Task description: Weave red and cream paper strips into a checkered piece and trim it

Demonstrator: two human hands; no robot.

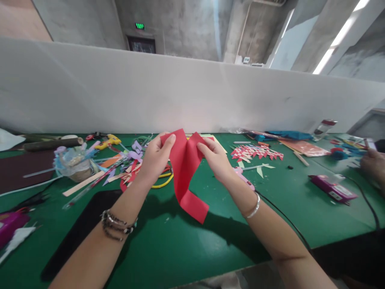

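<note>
Between my two hands hangs a strip of red paper [184,176], bent in the middle, its lower end curling forward above the green table. My left hand [157,156] pinches one upper part with the thumb in front. On the other side, my right hand [217,157] grips the opposite upper part, also thumb in front. The fingers behind the paper are partly hidden. Yellow-handled scissors [164,181] lie behind my left wrist. Close to my right forearm rests a pink glue gun [244,178], partly covered, with a black cord.
A black flat object [82,233] lies under my left forearm. Left stand a plastic-wrapped bundle [75,162] and scattered paper strips. Red-and-white woven paper pieces [254,152] and a purple box-like device [332,188] lie right. Another person's hand [373,162] is at the far right. A white partition [180,96] stands behind.
</note>
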